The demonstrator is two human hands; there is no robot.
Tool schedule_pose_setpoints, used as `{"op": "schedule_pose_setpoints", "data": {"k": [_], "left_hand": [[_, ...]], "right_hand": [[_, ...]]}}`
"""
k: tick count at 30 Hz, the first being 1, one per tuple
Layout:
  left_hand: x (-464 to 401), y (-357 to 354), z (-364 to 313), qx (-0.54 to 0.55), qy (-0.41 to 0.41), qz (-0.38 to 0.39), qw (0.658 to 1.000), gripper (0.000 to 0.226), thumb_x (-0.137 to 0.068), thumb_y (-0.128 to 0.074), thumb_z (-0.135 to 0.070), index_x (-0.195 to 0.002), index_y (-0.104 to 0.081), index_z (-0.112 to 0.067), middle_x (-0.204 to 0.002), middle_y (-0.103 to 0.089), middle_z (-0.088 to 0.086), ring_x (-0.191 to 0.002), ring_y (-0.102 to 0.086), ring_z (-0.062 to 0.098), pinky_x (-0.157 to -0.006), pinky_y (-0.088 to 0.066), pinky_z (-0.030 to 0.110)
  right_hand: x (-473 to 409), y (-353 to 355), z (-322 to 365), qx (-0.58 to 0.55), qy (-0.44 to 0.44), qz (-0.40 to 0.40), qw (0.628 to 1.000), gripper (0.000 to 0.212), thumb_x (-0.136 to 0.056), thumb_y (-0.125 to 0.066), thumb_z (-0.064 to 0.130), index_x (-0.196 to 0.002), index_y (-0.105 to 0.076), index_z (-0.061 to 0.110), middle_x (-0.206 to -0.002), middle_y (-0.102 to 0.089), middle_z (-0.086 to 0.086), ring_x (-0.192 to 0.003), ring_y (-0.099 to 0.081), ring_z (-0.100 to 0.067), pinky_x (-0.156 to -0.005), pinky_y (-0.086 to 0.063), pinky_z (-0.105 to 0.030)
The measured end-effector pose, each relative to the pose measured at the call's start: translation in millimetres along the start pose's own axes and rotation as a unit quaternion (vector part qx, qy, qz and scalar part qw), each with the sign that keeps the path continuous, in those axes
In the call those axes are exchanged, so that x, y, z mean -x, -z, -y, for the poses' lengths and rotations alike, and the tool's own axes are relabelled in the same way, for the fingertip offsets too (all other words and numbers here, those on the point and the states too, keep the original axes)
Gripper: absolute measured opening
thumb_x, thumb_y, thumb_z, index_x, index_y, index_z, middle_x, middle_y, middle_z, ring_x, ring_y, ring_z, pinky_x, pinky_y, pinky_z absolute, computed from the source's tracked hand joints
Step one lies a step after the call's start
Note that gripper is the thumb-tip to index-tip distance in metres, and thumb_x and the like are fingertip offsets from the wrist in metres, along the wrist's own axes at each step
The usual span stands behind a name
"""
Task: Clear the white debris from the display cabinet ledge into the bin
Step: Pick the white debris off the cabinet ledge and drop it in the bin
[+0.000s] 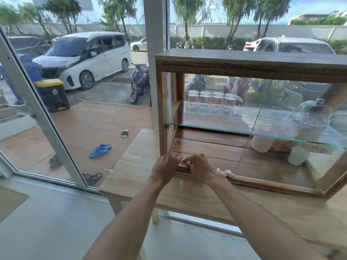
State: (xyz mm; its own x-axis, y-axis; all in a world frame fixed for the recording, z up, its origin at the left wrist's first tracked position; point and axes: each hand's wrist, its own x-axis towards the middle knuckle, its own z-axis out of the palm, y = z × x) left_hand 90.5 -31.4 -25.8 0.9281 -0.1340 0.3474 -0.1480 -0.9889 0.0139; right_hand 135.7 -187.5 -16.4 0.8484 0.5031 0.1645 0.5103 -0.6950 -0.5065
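Because the white debris [226, 173] sits down in the ledge [262, 182] groove at the cabinet [244, 61] front, I have both hands at the open left end, where no glass blocks me. A small scrap shows between my fingertips, and a bigger crumpled clump lies on the ledge just at 3 o'clock of my right hand [201, 168]. My left hand [166, 167] is curled, fingers bent inward against the ledge, seemingly pinching at the scrap; my right hand is also curled with the forefinger pointing toward the left one, and I cannot tell how much either actually grips. I judge I work them together to tease bits out of the track rather than sweep. The sliding glass pane [281, 147] stands at 3 o'clock, its edge just past the clump, so anything farther right lies behind it. Inside, at 2 o'clock, a white cup [298, 155] and a pink cup [262, 141] rest on the floor boards, with four upturned glasses [211, 106] and a glass dome [309, 117] on the glass shelf [206, 126] at 1 o'clock, well apart from my hands. The only bin [52, 95] I see is outdoors at 10 o'clock, yellow-lidded, beyond the window frame [45, 117]; whether that is the one meant I cannot say. The cabinet rests on a pale table [135, 166].
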Motion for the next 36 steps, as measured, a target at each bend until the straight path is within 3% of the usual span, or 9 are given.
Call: {"op": "schedule_pose_setpoints", "data": {"k": [3,6,10,13,18,23,26,31,36], "left_hand": [[3.4,1.8,3.0,0.025,0.013,-0.044,0.999,0.019,-0.095,-0.058,-0.005,-0.106,-0.069,-0.016,-0.100,-0.073,0.001,-0.078,-0.074,0.032,-0.061,-0.061,0.042],[8.4,4.6,8.3,0.086,0.034,-0.075,0.993,0.015,-0.097,-0.061,-0.018,-0.104,-0.074,-0.017,-0.100,-0.077,-0.001,-0.077,-0.075,0.023,-0.062,-0.062,0.040],[21.1,12.3,15.9,0.196,0.068,-0.065,0.976,0.015,-0.094,-0.066,-0.025,-0.102,-0.077,-0.021,-0.102,-0.078,-0.003,-0.084,-0.074,0.014,-0.068,-0.060,0.033],[31.6,19.7,20.9,0.263,0.151,-0.052,0.951,0.014,-0.089,-0.072,-0.025,-0.101,-0.079,-0.023,-0.096,-0.079,-0.004,-0.078,-0.072,0.009,-0.064,-0.052,0.021],[56.4,33.4,34.0,0.412,0.265,-0.025,0.872,0.008,-0.086,-0.075,-0.019,-0.093,-0.079,-0.019,-0.096,-0.075,0.000,-0.034,-0.055,0.013,-0.035,-0.041,0.025],[93.1,43.2,52.2,0.463,0.331,-0.038,0.821,0.016,-0.085,-0.077,-0.024,-0.098,-0.079,-0.014,-0.092,-0.078,0.001,-0.034,-0.050,0.012,-0.033,-0.036,0.022],[119.7,47.6,67.7,0.504,0.373,-0.055,0.777,0.022,-0.085,-0.077,-0.022,-0.102,-0.077,-0.008,-0.092,-0.079,0.009,-0.033,-0.046,0.008,-0.033,-0.036,0.019],[169.2,56.9,89.8,0.520,0.420,-0.065,0.741,0.021,-0.085,-0.077,-0.021,-0.101,-0.078,-0.008,-0.079,-0.074,0.002,-0.038,-0.047,0.002,-0.034,-0.035,0.018],[228.9,55.9,111.0,0.530,0.445,-0.085,0.717,0.017,-0.088,-0.074,-0.014,-0.102,-0.077,-0.006,-0.077,-0.073,0.006,-0.033,-0.041,0.008,-0.033,-0.033,0.019]], "right_hand": [[-0.7,2.0,-2.5,-0.045,-0.022,-0.026,0.998,0.017,-0.086,-0.073,0.011,-0.100,-0.079,0.018,-0.092,-0.077,-0.005,-0.080,-0.070,-0.013,-0.070,-0.054,-0.025],[-1.3,6.5,-0.1,-0.089,-0.052,-0.045,0.994,0.012,-0.085,-0.075,0.022,-0.096,-0.080,0.022,-0.073,-0.071,0.001,-0.062,-0.064,-0.004,-0.057,-0.046,-0.011],[-1.4,14.4,5.7,-0.177,-0.089,-0.052,0.979,0.015,-0.083,-0.078,0.032,-0.092,-0.080,0.019,-0.063,-0.072,0.003,-0.053,-0.063,-0.005,-0.059,-0.054,-0.022],[-1.8,19.9,12.5,-0.255,-0.109,-0.044,0.960,0.022,-0.082,-0.079,0.031,-0.093,-0.080,0.012,-0.053,-0.068,0.009,-0.046,-0.058,0.002,-0.049,-0.045,-0.013],[3.5,18.5,30.3,-0.385,-0.145,0.022,0.911,0.018,-0.080,-0.081,0.015,-0.097,-0.077,0.011,-0.066,-0.067,0.005,-0.043,-0.053,0.004,-0.045,-0.039,-0.006],[5.9,-5.2,57.2,-0.473,-0.152,0.081,0.864,0.027,-0.077,-0.081,0.003,-0.103,-0.075,0.000,-0.086,-0.077,-0.006,-0.070,-0.070,-0.008,-0.071,-0.059,-0.018],[9.6,-22.8,78.3,-0.486,-0.124,0.114,0.857,0.027,-0.080,-0.079,0.007,-0.105,-0.074,0.000,-0.083,-0.075,-0.009,-0.061,-0.065,-0.006,-0.057,-0.050,-0.016],[20.6,-56.6,115.4,-0.472,-0.106,0.160,0.861,0.025,-0.082,-0.078,0.011,-0.107,-0.076,0.010,-0.095,-0.078,-0.010,-0.076,-0.064,-0.014,-0.070,-0.046,-0.025],[41.9,-96.9,159.1,-0.476,-0.107,0.203,0.849,0.027,-0.084,-0.073,0.002,-0.111,-0.072,0.001,-0.088,-0.075,-0.007,-0.061,-0.067,-0.003,-0.057,-0.052,-0.015]]}}
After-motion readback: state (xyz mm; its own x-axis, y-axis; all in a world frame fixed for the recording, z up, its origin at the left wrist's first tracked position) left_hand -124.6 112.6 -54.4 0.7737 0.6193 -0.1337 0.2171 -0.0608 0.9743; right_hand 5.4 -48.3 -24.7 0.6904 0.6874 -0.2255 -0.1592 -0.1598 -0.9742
